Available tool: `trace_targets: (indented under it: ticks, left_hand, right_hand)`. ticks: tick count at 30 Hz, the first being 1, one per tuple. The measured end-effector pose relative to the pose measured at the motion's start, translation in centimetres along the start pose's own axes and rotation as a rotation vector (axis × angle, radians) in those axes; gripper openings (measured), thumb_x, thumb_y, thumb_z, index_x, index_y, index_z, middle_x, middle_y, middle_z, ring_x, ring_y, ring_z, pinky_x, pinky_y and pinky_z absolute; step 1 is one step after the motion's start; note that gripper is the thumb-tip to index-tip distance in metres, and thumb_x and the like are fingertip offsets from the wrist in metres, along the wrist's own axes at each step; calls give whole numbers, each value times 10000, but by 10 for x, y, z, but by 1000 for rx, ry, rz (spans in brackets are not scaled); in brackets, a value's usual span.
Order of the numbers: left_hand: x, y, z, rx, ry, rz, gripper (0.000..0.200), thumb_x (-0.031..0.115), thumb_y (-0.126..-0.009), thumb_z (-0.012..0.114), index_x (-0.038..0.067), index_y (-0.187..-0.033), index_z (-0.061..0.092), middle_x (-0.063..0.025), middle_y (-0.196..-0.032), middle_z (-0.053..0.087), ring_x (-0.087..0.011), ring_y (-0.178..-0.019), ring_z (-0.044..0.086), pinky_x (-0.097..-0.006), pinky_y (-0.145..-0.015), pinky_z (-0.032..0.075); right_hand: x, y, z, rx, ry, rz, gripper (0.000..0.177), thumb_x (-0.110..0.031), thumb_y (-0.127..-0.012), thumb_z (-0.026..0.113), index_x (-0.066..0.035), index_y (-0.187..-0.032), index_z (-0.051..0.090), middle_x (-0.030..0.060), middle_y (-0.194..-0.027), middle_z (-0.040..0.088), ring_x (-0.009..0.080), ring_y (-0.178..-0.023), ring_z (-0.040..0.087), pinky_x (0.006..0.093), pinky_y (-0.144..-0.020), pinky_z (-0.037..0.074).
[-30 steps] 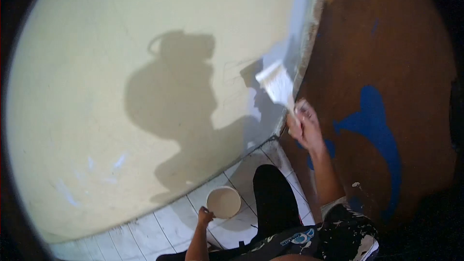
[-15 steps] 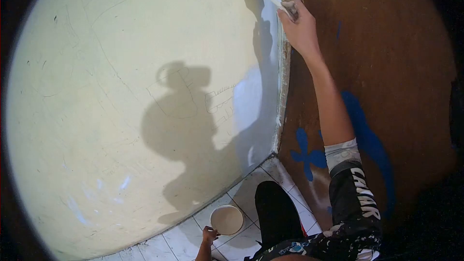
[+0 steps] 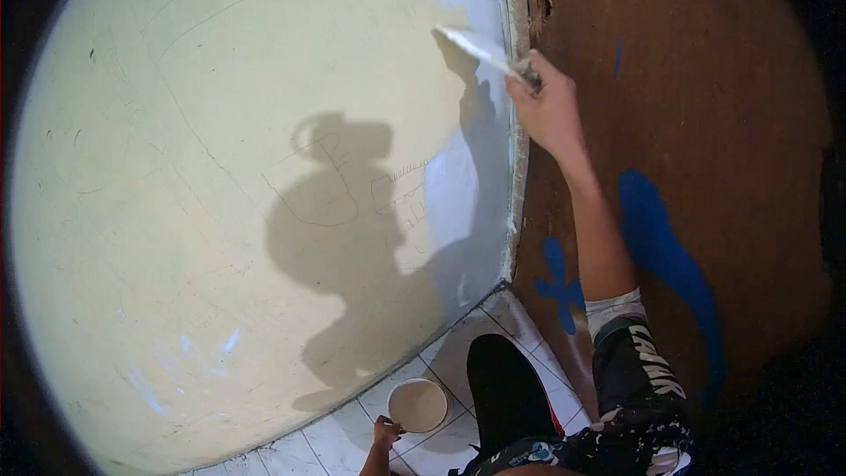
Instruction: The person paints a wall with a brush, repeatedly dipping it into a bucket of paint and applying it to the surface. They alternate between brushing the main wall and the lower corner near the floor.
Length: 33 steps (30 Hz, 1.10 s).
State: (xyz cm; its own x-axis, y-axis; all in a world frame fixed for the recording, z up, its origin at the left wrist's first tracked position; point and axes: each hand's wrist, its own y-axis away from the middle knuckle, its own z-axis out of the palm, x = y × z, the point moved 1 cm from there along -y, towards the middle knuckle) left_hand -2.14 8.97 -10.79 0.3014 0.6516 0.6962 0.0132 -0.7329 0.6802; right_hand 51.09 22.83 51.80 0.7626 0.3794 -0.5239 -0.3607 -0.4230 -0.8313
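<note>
High on the right side of the cream wall [image 3: 220, 238], my right hand [image 3: 548, 110] grips a wide paintbrush [image 3: 480, 46] by its handle. White paint coats its bristles, which lie close against the wall beside the corner strip. Fresh white paint [image 3: 449, 198] covers the wall's right edge below the brush, with another white patch above it. My left hand [image 3: 385, 432] is closed on the rim of a round bucket [image 3: 419, 405] holding pale paint, low over the tiled floor.
To the right stands a brown wooden panel [image 3: 705, 106] with blue painted shapes, its edge splintered near the top. White floor tiles [image 3: 330, 445] meet the wall along a dark line. My bent knee [image 3: 507, 379] is beside the bucket. My shadow falls across the wall.
My right hand has drawn the paintbrush downward along the wall's edge, and a white painted patch now shows above it. The left hand still holds the bucket.
</note>
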Motion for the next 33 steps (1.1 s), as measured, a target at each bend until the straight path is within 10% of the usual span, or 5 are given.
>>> trace_targets:
  ticks: [1, 10, 23, 33]
  left_hand:
    - [-1, -2, 0, 3, 2, 1, 286, 86, -860, 641, 48, -1024, 409, -187, -874, 657, -310, -737, 710, -411, -538, 556]
    - [1, -3, -5, -32, 16, -20, 261, 71, -865, 629, 43, -1012, 416, -184, -878, 656, -308, -764, 709, -421, -599, 565]
    - [-6, -9, -6, -41, -42, 0, 301, 69, -867, 645, 42, -1051, 408, -206, -890, 657, -330, -763, 694, -474, -643, 555]
    - [3, 2, -3, -24, -35, -5, 254, 61, -878, 612, 58, -1041, 417, -191, -911, 651, -316, -790, 702, -452, -616, 567]
  right_hand:
    - [-8, -2, -5, 2, -25, 30, 359, -203, -823, 646, 14, -1106, 601, 264, -948, 656, 402, -900, 661, 424, -775, 520]
    - [-24, -99, 2, 167, 228, -293, 474, -250, -820, 691, 12, -1202, 595, 223, -947, 683, 357, -830, 662, 397, -780, 516]
    - [58, 94, -1, -324, 189, 108, 332, -96, -812, 664, -8, -1128, 612, 224, -919, 671, 311, -823, 688, 390, -725, 532]
    - [-15, -53, -15, -60, 146, -165, 328, -177, -827, 681, 6, -1091, 613, 207, -881, 671, 267, -799, 666, 371, -726, 519]
